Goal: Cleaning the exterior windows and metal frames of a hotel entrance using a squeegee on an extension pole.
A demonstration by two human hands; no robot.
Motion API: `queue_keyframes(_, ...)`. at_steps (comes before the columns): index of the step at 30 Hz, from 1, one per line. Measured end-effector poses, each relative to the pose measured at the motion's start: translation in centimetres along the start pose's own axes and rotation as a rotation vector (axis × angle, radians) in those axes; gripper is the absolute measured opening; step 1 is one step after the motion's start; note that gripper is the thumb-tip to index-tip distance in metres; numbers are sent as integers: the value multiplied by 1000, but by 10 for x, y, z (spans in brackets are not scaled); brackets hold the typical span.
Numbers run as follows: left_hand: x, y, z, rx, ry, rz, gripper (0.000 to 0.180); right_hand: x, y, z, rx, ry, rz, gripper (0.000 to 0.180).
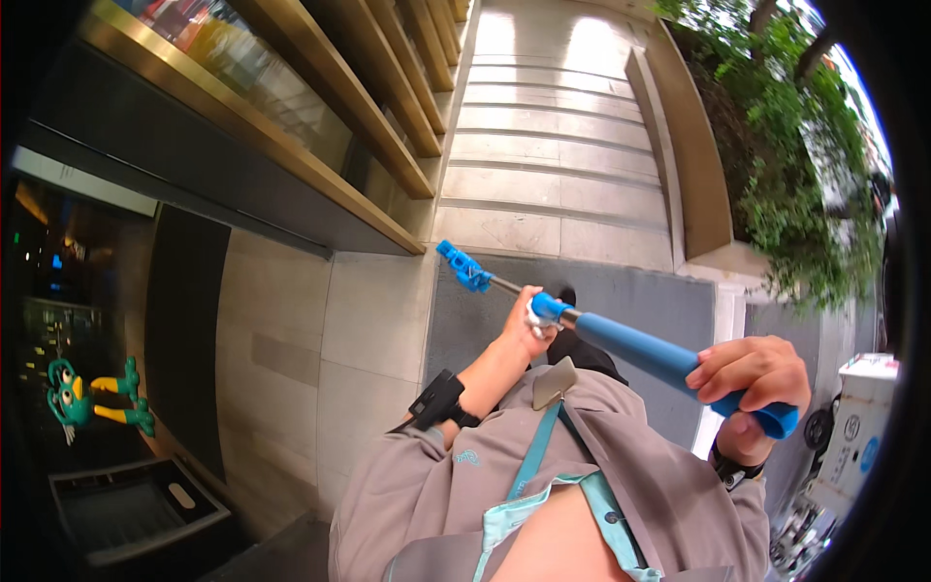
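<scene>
A blue selfie stick (635, 349) lies slantwise in front of my body, its thick padded handle toward the right. The blue clamp head (465, 267) points up and left, joined by a thin metal shaft. My left hand (529, 325) is closed around the stick by the blue collar above the handle. Something small and white shows at those fingers; what it is I cannot make out. Near the handle's lower end, my right hand (752, 383) wraps its fingers over the blue grip. The rim of the handle's end pokes out below that hand.
Pale stone steps (553, 155) rise ahead, beyond a dark grey mat (669, 301). A gold-slatted glass front (320, 107) borders them on the left, a leafy planter (703, 155) on the right. A black bin (136, 509) stands at lower left; a white vehicle (863, 427) is at far right.
</scene>
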State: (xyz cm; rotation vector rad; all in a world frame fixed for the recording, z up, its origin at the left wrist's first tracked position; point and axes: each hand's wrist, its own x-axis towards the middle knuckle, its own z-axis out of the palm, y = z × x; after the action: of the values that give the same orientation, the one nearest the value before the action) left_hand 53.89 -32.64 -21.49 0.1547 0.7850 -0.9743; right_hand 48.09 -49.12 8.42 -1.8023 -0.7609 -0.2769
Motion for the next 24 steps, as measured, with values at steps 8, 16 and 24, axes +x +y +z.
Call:
queue_keyframes(8,30,28,49,-44,-63,69,20,60,61,-51,235,-223,-121,10)
queue_keyframes(16,37,55,78,-142,-58,229,20,139,90,-45,323,-290,-184,8)
queue_keyframes(24,41,92,94,-229,-71,326,19,186,113,-44,288,-337,-79,6)
